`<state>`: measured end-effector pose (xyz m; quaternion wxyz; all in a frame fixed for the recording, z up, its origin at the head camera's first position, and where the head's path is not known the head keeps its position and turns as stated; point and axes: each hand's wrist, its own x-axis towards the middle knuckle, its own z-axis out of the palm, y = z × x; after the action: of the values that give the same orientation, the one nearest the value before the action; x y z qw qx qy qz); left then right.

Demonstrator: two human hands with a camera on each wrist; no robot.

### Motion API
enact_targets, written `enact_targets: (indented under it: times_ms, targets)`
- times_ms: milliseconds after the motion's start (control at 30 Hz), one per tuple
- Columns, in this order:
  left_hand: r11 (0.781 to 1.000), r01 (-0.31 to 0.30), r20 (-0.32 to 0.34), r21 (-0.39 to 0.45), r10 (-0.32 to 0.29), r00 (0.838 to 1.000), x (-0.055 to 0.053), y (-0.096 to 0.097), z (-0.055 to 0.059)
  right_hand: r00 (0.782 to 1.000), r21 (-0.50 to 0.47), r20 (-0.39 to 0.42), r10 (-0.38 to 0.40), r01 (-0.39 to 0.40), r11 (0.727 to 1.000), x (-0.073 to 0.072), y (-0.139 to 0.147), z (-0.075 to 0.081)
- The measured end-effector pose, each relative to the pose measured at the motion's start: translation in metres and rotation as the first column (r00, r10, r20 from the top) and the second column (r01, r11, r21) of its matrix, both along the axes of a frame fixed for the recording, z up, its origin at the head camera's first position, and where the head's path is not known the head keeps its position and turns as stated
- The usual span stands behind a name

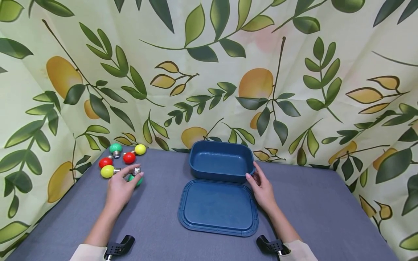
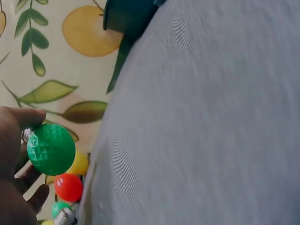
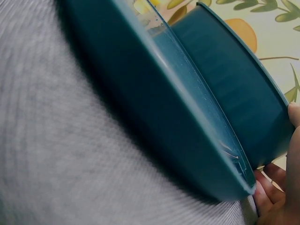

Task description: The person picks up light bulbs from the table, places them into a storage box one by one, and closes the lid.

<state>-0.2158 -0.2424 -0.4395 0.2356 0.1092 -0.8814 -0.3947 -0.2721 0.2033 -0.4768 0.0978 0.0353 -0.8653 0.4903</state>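
Between the thumb and fingers of my left hand (image 1: 119, 187) is a green light bulb (image 1: 135, 179), its silver screw base pointing up in the head view. The left wrist view shows the faceted green bulb (image 2: 51, 149) large, close to the fingertips. My right hand (image 1: 262, 190) grips the front right corner of an uncovered blue rectangular box (image 1: 209, 175), thumb on the front and fingers along the side. Flat on the table in front of the box lies its blue lid (image 1: 218, 208). The right wrist view shows the lid's edge (image 3: 154, 98) below the box wall (image 3: 234, 89).
Left of the box, beyond my left hand, several bulbs lie in a cluster: a green one (image 1: 115, 147), red ones (image 1: 129, 157), and yellow ones (image 1: 107, 171). A leaf-patterned cloth (image 1: 209, 108) hangs behind the grey table (image 1: 156, 217).
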Motion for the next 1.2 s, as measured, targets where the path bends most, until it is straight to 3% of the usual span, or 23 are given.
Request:
enact_targets:
  times_ms: [367,767,967,1200]
  targets:
    - [0.988,0.129,-0.049,0.084,-0.125,0.991,-0.009,0.020,0.013,1.000,-0.006,-0.001,0.000,0.000,1.000,0.000,-0.001,0.000]
    - [0.972,0.172,-0.041,0.158,-0.168,0.985,-0.027,0.057,0.027,1.000,-0.010,0.000,0.001,-0.001,1.000,0.001,0.001,-0.001]
    - [0.950,0.231,-0.069,0.210,-0.221,0.973,-0.040,0.077,0.034,1.000,-0.019,0.006,-0.001,0.001,1.000,0.001,0.002,-0.002]
    - [0.936,0.297,-0.115,0.186,-0.279,0.953,-0.057,0.096,0.040,1.000,-0.034,-0.005,0.007,-0.007,0.999,-0.001,0.001,-0.002]
